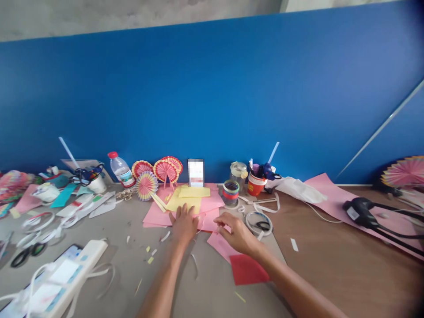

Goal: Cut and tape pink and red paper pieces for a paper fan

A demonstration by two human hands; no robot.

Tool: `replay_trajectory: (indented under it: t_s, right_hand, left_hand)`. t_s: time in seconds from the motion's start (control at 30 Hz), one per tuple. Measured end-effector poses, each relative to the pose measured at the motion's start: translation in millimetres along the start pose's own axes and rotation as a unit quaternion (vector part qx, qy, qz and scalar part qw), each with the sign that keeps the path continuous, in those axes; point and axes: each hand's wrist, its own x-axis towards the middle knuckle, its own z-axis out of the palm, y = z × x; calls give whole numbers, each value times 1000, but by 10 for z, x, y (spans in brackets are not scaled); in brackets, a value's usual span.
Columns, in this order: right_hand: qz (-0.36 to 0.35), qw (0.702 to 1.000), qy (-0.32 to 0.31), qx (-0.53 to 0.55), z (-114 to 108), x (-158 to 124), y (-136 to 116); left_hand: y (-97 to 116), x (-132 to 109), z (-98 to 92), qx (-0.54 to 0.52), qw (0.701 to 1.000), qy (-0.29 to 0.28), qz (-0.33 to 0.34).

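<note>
My left hand [183,224] lies flat, fingers spread, on a stack of pink paper sheets [212,204] in the middle of the table. Yellow sheets [185,201] lie just beyond its fingertips. My right hand [236,232] sits to the right with its fingers curled down onto the edge of a pink sheet [219,245]; whether it pinches the paper I cannot make out. A red sheet [247,269] lies under my right wrist. Folded paper fans [158,173] stand behind the stack against the blue wall.
A water bottle [121,170], tape rolls [231,190], a red cup of pens [255,183] and a jar line the wall. A power strip [71,269], scissors [24,252] and paper strips lie left. A glue gun [362,210] rests on pink paper at right.
</note>
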Motion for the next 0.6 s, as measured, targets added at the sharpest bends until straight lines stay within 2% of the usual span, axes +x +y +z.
replay_trajectory:
  t_s: [0.17,0.23,0.33,0.4,0.5,0.6]
  right_hand:
    - [10,1000,20,-10,-56,30,44]
    - [28,999,19,-10,-104,39,57]
    - [46,999,-14,-1,-207,48,39]
    - [50,998,-35,6,-300,51,4]
    - [60,996,-60,-1,-465,24,-60]
    - [63,989,-120,-51,-602,-99,-113]
  left_hand:
    - [-43,0,1,18,999,4,-28]
    - [-30,-28,-9,15,999,28,-28]
    - [73,-133,-61,-30,998,41,34]
    - [197,-258,-116,-70,992,14,100]
    - [414,-520,-193,-105,967,-65,221]
    - [572,-795,-240,-67,948,-144,274]
